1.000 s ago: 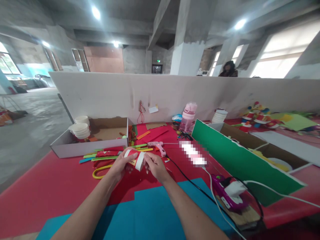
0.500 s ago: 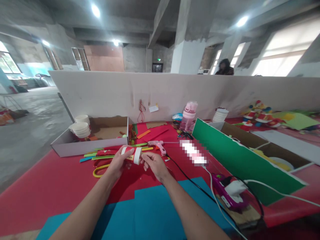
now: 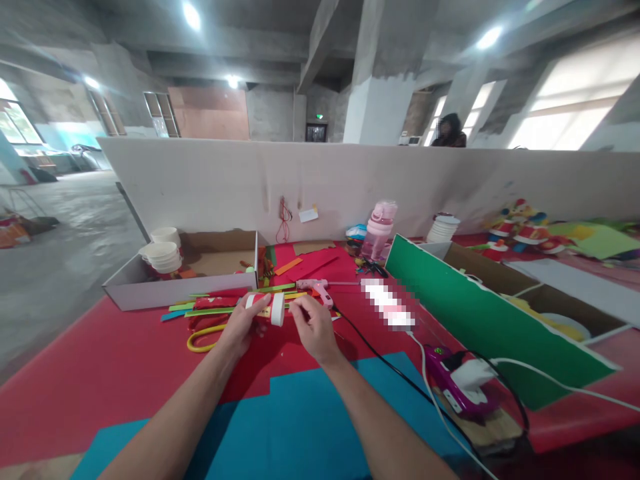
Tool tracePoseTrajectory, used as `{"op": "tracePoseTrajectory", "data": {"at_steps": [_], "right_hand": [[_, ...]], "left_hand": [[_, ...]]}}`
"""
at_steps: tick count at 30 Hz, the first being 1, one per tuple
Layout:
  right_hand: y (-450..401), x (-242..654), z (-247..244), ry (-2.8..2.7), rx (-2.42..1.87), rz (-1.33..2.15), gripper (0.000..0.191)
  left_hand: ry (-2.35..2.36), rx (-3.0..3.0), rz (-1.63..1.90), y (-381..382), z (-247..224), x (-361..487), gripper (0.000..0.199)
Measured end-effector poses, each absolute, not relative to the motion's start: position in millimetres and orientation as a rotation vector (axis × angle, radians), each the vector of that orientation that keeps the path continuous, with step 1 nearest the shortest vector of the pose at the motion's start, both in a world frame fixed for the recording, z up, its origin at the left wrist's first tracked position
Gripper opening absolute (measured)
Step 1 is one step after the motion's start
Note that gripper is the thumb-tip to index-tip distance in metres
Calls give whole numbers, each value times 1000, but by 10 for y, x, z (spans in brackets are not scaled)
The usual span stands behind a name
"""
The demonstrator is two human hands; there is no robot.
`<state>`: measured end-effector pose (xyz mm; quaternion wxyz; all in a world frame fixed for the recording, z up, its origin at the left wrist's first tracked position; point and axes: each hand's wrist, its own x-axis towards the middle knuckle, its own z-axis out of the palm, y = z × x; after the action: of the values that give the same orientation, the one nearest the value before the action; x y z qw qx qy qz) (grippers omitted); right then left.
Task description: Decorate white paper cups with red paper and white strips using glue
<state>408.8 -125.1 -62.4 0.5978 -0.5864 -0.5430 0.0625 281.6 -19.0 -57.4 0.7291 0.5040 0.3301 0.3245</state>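
Cup on its side in the left hand, right hand just off its white end!
Nearest us, blue sheets (image 3: 280,427) spread along the bottom of the frame over the red-covered bench (image 3: 100,380), and a purple power strip (image 3: 463,390) at lower right; centre frame, the left hand (image 3: 243,323) has fingers and thumb wrapped round the red-and-white cup (image 3: 274,309), while the right hand (image 3: 315,327) hovers just beside it, fingers curled, and whether anything is pinched there I can't tell; a yellow loop handle (image 3: 192,339) lies left of centre, a pink glue gun (image 3: 315,285) just beyond the hands, white cups (image 3: 163,257) in the box (image 3: 180,293) at left, a pink bottle (image 3: 379,230) right of centre, and past the pale partition (image 3: 215,180), a person (image 3: 453,133) at upper right.
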Motion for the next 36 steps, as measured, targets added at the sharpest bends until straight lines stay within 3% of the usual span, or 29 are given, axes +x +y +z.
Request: {"op": "tracePoseTrajectory", "data": {"at_steps": [5,11,20,25,36], "right_hand": [[-1119,4195,-762,-948,-1202,555,24],[-1104,4190,-786,-983,-1251,636,28],[-1202,4164,-688,-1392,-1550,-166,23],[-1248,4038,-647,-1512,-1577,-340,21],[-1190,4157,-716,-1173,-1437,295,34]], "left_hand": [[716,1266,750,-163,-506,2768,44],[697,1442,752,-211,-475,2786,48],[716,1632,834,-256,-529,2812,43],[765,1607,1007,-262,-539,2843,44],[750,1170,856,-133,-490,2790,42]]}}
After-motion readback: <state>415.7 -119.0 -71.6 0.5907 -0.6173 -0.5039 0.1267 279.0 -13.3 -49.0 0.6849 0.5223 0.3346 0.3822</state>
